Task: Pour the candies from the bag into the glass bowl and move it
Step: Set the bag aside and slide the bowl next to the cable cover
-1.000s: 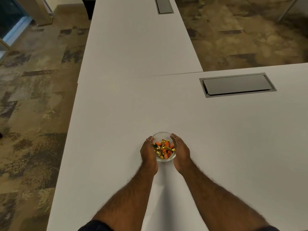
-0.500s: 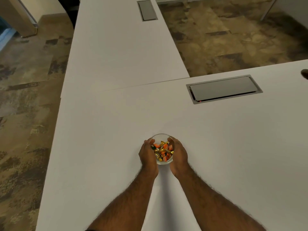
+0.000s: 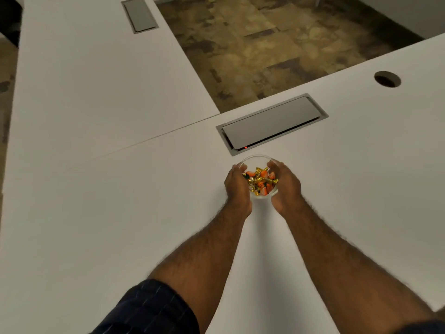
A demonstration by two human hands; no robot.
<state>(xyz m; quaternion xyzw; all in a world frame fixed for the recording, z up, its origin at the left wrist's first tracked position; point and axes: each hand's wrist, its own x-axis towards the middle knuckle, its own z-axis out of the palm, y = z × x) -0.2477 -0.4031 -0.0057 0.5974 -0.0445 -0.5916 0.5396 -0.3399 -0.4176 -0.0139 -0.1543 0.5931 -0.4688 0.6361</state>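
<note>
A small clear glass bowl (image 3: pixel 255 159) holds several orange and gold wrapped candies (image 3: pixel 260 181). It sits between my two hands over the white table (image 3: pixel 120 213). My left hand (image 3: pixel 237 186) cups its left side and my right hand (image 3: pixel 285 185) cups its right side, fingers curled around the wall. The bowl's lower sides are hidden by my palms, so whether it is touching the table is unclear. No bag is in view.
A grey cable hatch (image 3: pixel 272 124) with a small red light is set into the table just beyond the bowl. A round cable hole (image 3: pixel 387 79) lies far right. A second hatch (image 3: pixel 140 14) sits on the adjoining table. Patterned floor (image 3: pixel 265 44) shows behind.
Both hands have carried the bowl forward across the table, so it is now close to the grey hatch. The grip on the bowl is the same.
</note>
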